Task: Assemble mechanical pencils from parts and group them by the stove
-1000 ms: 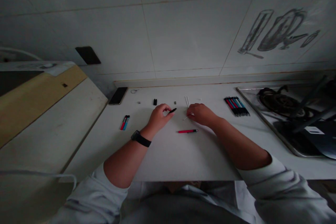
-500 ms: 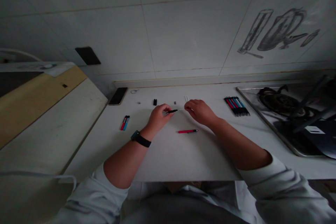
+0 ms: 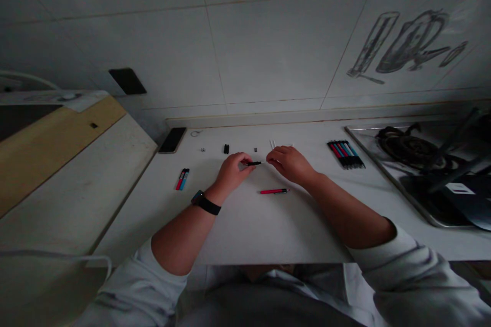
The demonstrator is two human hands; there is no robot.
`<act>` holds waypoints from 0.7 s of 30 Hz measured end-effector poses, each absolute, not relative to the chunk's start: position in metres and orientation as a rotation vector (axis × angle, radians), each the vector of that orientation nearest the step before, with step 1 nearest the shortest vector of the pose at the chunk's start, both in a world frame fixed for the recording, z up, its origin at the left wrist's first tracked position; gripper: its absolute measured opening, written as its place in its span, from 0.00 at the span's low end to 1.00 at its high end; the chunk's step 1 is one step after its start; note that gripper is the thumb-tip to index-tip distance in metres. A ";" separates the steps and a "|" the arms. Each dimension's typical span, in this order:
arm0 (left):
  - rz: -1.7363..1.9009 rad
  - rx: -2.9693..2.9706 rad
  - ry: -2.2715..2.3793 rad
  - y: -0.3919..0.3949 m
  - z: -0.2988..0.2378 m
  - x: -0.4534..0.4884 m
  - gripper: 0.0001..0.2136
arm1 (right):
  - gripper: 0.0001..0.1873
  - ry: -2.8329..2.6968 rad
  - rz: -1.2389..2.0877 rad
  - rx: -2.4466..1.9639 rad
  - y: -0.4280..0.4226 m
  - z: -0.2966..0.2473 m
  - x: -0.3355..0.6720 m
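Note:
My left hand pinches a short black pen grip section between thumb and fingers. From the right, my right hand holds a thin white pen refill, closed on its far end; the refill's other end meets the black section, and I cannot tell how deep it sits. Just below the hands lies a red pen barrel with a black end. Behind them are white refills, tiny dark parts that may be springs, and small black pieces.
Several assembled pens lie in a row at right, beside a gas stove. Red and blue barrels lie at left. A phone, a ring-shaped item and tiny bits rest towards the wall.
My right hand has shifted slightly left, closing the gap to the black grip section. Less of the white refill shows between the hands, and the black section lies more level.

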State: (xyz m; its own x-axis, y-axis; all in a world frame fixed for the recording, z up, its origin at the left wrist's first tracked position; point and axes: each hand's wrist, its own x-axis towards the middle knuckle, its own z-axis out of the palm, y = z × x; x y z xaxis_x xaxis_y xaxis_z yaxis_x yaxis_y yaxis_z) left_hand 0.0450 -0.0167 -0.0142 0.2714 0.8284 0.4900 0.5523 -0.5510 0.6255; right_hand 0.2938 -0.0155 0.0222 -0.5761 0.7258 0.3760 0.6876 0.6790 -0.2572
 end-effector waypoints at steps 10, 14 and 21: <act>1.108 2.223 1.185 -0.021 -0.006 0.048 0.06 | 0.10 -2.363 0.211 -1.007 -0.022 0.015 0.287; 1.105 2.231 1.145 -0.022 -0.006 0.048 0.06 | 0.10 -2.290 0.312 -0.921 -0.024 0.013 0.282; 1.140 2.215 1.074 -0.021 -0.010 0.048 0.05 | 0.18 -2.011 0.631 -0.809 -0.028 0.006 0.270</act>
